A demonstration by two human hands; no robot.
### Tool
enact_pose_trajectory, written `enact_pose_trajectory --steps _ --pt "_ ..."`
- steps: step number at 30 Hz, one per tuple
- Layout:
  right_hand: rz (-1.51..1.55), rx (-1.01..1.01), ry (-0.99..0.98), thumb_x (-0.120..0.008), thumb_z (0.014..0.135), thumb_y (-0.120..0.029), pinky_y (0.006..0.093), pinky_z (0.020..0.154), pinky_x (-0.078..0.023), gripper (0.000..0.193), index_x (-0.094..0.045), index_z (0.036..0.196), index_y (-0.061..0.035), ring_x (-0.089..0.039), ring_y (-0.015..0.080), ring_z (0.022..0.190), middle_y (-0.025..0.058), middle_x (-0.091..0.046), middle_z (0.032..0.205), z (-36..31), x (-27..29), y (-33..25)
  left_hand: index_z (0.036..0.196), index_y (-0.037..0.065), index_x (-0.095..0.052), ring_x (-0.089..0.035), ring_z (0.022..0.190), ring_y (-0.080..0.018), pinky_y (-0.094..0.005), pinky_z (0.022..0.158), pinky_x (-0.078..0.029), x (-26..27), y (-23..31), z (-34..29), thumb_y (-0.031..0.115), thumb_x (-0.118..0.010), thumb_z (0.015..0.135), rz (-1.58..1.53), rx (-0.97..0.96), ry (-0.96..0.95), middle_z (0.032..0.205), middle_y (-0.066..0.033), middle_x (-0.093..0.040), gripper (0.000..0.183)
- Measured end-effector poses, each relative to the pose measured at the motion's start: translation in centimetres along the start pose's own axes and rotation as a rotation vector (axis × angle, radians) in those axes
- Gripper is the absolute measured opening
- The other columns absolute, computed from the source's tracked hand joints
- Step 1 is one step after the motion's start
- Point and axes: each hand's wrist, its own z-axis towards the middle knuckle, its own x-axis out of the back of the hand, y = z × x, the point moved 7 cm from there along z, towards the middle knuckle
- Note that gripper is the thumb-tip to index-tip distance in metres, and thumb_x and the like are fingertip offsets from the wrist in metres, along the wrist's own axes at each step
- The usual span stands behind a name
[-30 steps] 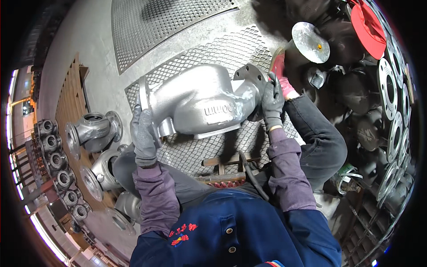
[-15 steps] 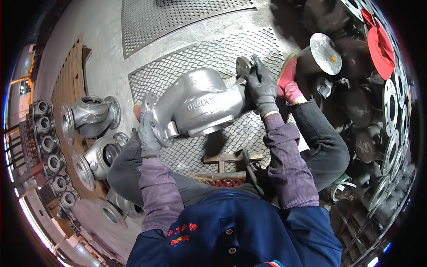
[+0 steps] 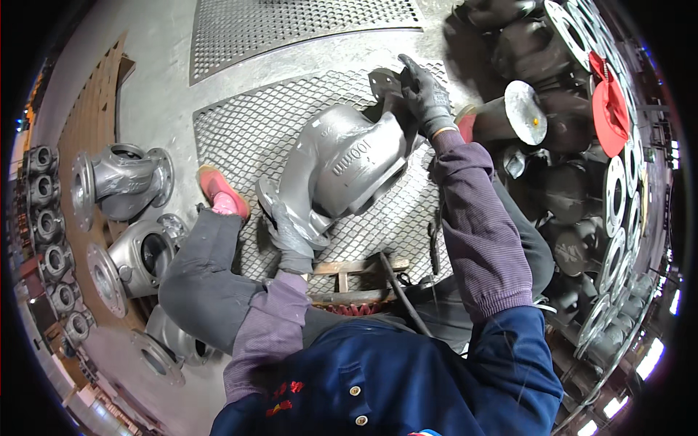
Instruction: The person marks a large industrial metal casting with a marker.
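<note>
A silver-grey cast metal valve body (image 3: 352, 156) with round flanged ends sits tilted over the metal mesh between my legs. Both my hands wear grey gloves. My left hand (image 3: 291, 236) is closed around the near-left flange. At the far right end, my right hand (image 3: 427, 94) grips the other flange from its right side, fingers partly hidden behind the metal. Raised lettering marks the body's upper face. Beneath the casting, a dark bar (image 3: 403, 291) slants up from my lap beside a small wooden piece (image 3: 356, 267).
More flanged castings (image 3: 131, 182) stand on a wooden pallet (image 3: 91, 123) at left. Dark castings (image 3: 567, 189) are stacked close at right, with a red cap (image 3: 609, 109) on them. Another perforated metal sheet (image 3: 305, 29) lies farther ahead. My pink shoe (image 3: 222, 192) rests at the mesh's left edge.
The valve body has turned anticlockwise, its left end swinging nearer to me and its right end farther away. Both hands have kept hold of it, and the view has shifted slightly.
</note>
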Motion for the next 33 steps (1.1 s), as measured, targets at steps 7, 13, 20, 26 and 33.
enact_pose_trajectory --steps 7,13,20,26,33 --pt "0.160 -0.172 0.228 -0.065 0.088 -0.017 0.0409 0.087 -0.051 0.046 -0.057 0.131 -0.0061 -0.064 0.0354 0.099 0.0202 -0.065 0.107 -7.7 10.8 -2.4 0.146 -0.004 -0.034 -0.053 0.119 -0.0289 -0.0408 0.098 -0.046 -0.5 -2.7 -3.2 0.051 -0.064 0.091 0.192 0.008 0.258 0.140 -0.0212 -0.045 0.083" --pt "0.339 -0.264 -0.380 -0.060 0.092 -0.003 0.0340 0.082 -0.052 0.040 -0.055 0.132 0.0000 -0.067 0.0268 0.097 0.0205 -0.067 0.110 -19.9 9.1 -7.3 0.151 0.001 -0.027 -0.048 0.123 -0.0256 -0.0384 0.102 -0.043 -1.1 -2.8 -4.4 0.041 -0.055 0.099 0.186 0.000 0.116 0.143 -0.0159 -0.042 0.071" --pt "0.366 -0.374 -0.279 -0.054 0.092 0.002 0.0295 0.074 -0.052 0.048 -0.053 0.139 -0.0081 -0.063 0.0172 0.082 0.0143 -0.066 0.106 -22.0 6.7 -6.1 0.151 0.001 -0.026 -0.048 0.123 -0.0254 -0.0384 0.102 -0.043 -1.6 -2.0 -5.1 0.041 -0.053 0.100 0.187 0.063 0.178 0.144 -0.0171 -0.041 0.070" --pt "0.191 -0.311 -0.220 -0.055 0.092 -0.002 0.0349 0.078 -0.051 0.041 -0.058 0.132 -0.0057 -0.063 0.0252 0.087 0.0167 -0.066 0.103 -21.2 5.9 -6.3 0.149 -0.002 -0.029 -0.049 0.123 -0.0260 -0.0366 0.102 -0.043 -1.4 -2.4 -4.9 0.044 -0.052 0.100 0.252 -0.027 0.118 0.144 -0.0179 -0.042 0.071" --pt "0.273 -0.228 -0.087 -0.062 0.087 -0.002 0.0410 0.083 -0.051 0.033 -0.063 0.120 -0.0017 -0.064 0.0373 0.095 0.0215 -0.066 0.102 -21.4 5.1 -5.7 0.149 -0.004 -0.030 -0.049 0.123 -0.0262 -0.0365 0.101 -0.043 -1.0 -2.7 -4.9 0.045 -0.050 0.101 0.290 0.011 0.164 0.143 -0.0196 -0.043 0.071"
